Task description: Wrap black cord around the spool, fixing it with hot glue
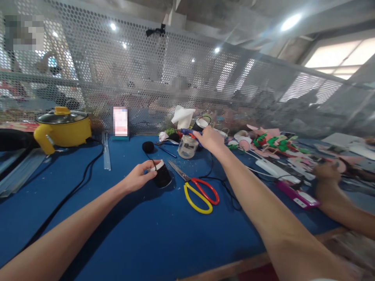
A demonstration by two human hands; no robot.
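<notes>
My left hand (141, 175) pinches the white rim of a small cup (163, 176) wrapped in black cord, tilted just over the blue table. From the cup a strand of cord leads up to a black ball of yarn (148, 147). Farther right, my right hand (211, 139) is closed around a blue glue gun (187, 132) with an orange trigger, its nozzle pointing left above a clear jar (188, 147). Scissors (193, 183) with one yellow and one red handle lie open between my hands.
A yellow electric pot (63, 128), clear glue sticks (106, 152) and a lit phone (120, 121) stand or lie at left. Pink and green craft pieces (269, 142) and a purple power strip (297, 194) are at right, near another person's hand (326, 171). Perforated metal (140, 70) backs the table.
</notes>
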